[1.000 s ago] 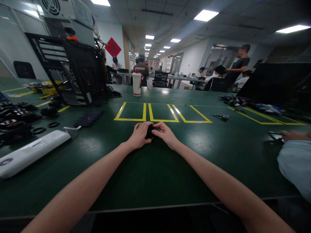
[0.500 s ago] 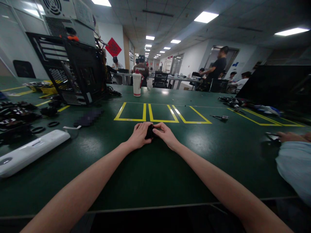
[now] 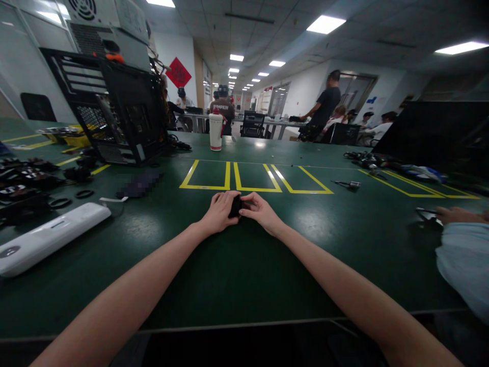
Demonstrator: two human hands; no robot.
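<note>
Between my two hands, just in front of the yellow tape marks, is a small black object (image 3: 236, 206) whose kind I cannot make out. My left hand (image 3: 220, 213) wraps it from the left, fingers over the top and thumb at the near side. From the right, my right hand (image 3: 260, 212) pinches at its edge with thumb and fingertips. Much of the object is hidden by the fingers. Both hands are low over the green table (image 3: 229, 275).
A black computer case (image 3: 130, 112) stands at the back left, near a white cup (image 3: 216, 132). A long white device (image 3: 53, 238) and black parts (image 3: 26, 186) lie left. A metal tool (image 3: 347, 184) lies right, near another person's hand (image 3: 454, 215).
My hands stay nearly in place around the black object; the right fingers have shifted slightly on it. In the background, a standing person has moved left.
</note>
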